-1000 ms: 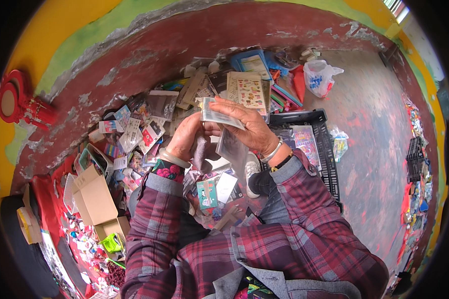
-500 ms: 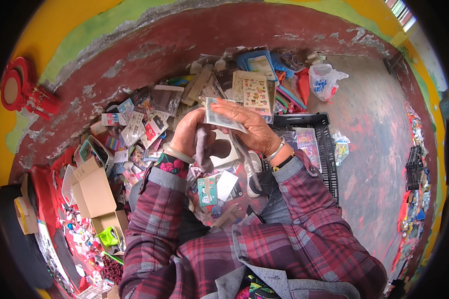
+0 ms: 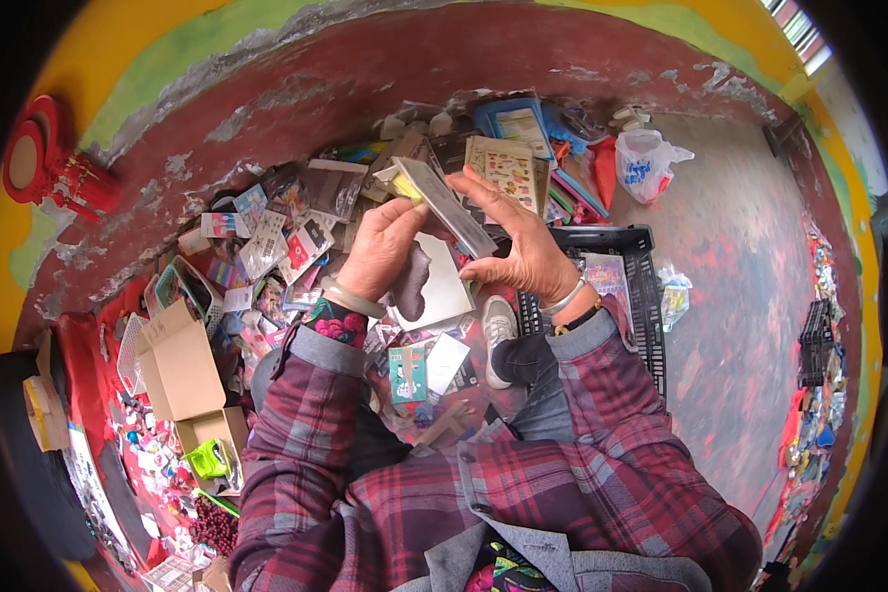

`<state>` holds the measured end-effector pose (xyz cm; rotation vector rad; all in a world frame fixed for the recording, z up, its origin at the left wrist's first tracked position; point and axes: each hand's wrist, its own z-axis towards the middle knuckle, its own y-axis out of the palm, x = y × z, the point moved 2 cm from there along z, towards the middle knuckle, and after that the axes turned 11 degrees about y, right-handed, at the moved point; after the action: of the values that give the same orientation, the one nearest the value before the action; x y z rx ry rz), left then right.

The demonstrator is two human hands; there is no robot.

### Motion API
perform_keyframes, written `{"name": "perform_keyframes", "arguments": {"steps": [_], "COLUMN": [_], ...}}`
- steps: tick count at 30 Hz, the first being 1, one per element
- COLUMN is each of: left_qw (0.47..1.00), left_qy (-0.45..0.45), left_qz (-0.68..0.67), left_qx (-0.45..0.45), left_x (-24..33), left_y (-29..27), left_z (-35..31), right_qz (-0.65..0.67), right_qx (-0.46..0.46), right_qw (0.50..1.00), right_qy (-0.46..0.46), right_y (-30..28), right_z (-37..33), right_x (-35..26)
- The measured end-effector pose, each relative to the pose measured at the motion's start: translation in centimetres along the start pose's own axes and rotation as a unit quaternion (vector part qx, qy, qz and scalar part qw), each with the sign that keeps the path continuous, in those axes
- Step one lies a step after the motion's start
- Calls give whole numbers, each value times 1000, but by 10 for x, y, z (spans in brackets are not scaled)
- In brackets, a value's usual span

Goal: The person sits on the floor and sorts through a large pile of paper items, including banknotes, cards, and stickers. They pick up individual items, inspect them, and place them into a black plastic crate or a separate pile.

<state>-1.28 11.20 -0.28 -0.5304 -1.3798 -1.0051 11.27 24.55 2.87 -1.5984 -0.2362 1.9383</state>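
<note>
My left hand point(image 3: 380, 247) pinches a thin, flat, pale grey case point(image 3: 446, 209) by its left side, tilted above the pile. Something yellow shows at the case's upper left end. A dark grey cloth point(image 3: 411, 286) hangs below the same hand, apparently tucked in its fingers. My right hand point(image 3: 520, 242) is open beside the case's right edge, thumb and fingers spread; whether the thumb touches the lower corner I cannot tell. Under the hands lie a white sheet point(image 3: 444, 296) and a green card point(image 3: 407, 374).
A black plastic crate point(image 3: 643, 296) stands to the right. Packaged goods point(image 3: 266, 247) are heaped along the red wall. An open cardboard box point(image 3: 183, 360) sits at the left, and a white plastic bag point(image 3: 646, 163) lies far right. My shoe point(image 3: 499, 340) is between them.
The case has tipped from lying nearly flat between both hands to a steep slant. My right hand has come off its top and spread open; the cloth hangs only by my left hand.
</note>
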Motion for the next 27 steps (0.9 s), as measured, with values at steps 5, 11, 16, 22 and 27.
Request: {"name": "perform_keyframes", "arguments": {"steps": [5,11,16,22,27], "left_qw": [974,933,937,981,991], "left_qy": [93,177,153,1,-1], "left_qz": [207,309,307,190,134], "left_qx": [-10,-50,-59,-34,15], "left_x": [-17,-22,-19,-14,-17], "left_y": [1,1,3,7,6], "left_z": [0,0,-1,-3,1], "right_qz": [-74,116,112,-16,-150], "right_qx": [47,41,27,93,131], "right_qw": [995,985,984,992,980], "right_qy": [40,122,138,85,3], "right_y": [12,20,17,24,33], "right_z": [-1,0,-1,-2,-4], "right_x": [4,24,26,19,15]}}
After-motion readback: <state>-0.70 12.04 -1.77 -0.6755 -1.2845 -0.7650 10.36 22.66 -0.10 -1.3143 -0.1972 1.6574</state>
